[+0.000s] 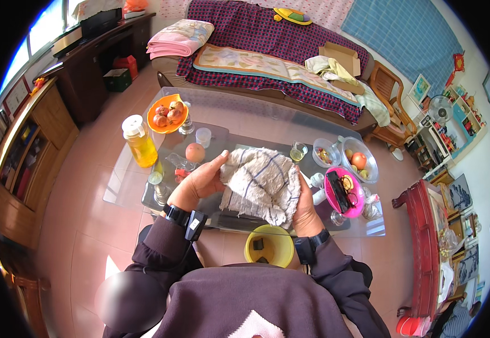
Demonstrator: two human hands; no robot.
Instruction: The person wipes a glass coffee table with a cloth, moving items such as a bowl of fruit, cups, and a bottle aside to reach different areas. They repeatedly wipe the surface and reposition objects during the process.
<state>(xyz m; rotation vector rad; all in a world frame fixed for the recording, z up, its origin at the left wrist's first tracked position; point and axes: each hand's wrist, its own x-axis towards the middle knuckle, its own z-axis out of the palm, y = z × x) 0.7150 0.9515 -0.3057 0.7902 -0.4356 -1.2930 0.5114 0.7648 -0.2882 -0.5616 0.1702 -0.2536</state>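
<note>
A crumpled beige cloth (266, 179) with dark blue stripes is held up between both of my hands, above the glass coffee table (120, 186). My left hand (198, 183) grips its left edge, thumb pointing up. At its right side, my right hand (306, 207) holds the other edge, its fingers partly hidden behind the fabric. A round reddish fruit (195, 152) sits just beyond my left hand, beside a clear plastic cup (203, 137). To the right of my right hand lies a pink dish (357, 179) with a dark case (338, 192) and glasses in it.
Left on the table are a jug of yellow liquid (140, 143) and an orange bowl (152, 114) of round reddish fruit. Farther right stand a glass cup (297, 152) and two clear bowls holding small items and fruit. Below the near edge is a yellow bin (287, 249). A sofa (278, 95) lies beyond.
</note>
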